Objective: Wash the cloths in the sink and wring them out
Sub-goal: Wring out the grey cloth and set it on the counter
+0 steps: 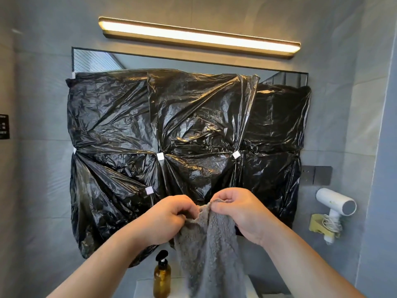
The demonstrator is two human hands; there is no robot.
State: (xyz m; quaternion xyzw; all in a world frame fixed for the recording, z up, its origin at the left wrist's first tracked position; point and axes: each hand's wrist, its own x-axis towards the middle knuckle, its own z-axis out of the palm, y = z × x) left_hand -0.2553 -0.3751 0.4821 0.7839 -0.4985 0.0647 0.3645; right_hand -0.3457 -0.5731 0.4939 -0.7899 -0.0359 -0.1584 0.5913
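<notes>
My left hand (166, 220) and my right hand (238, 211) are both raised in front of me, close together, each pinching the top edge of a grey terry cloth (210, 254). The left fingers are curled into the cloth's upper left corner, and the right thumb and forefinger are clamped on the edge just beside them, so the two grips nearly touch. The cloth hangs straight down from my hands in loose folds, its lower end running out of the bottom of the view, so I cannot tell where it ends.

Below my left wrist, just to the left of the hanging cloth, stands an amber pump bottle (162, 276) with a black pump head, on a pale ledge (144, 284).

Behind my hands, black plastic bags (171, 130) are stretched across a wall mirror (150, 61), fixed with small white pieces of tape (160, 156); only a strip of bare mirror shows along the top. Above it a long bar light (199, 37) is lit.

To the right, on the grey tiled wall (343, 104), a white hair dryer (335, 206) sits in a yellowish holder (320, 226) with its cord coiled beneath. Just above it are dark wall sockets (316, 175). At the far left edge a dark panel (4, 126) is mounted on the wall.
</notes>
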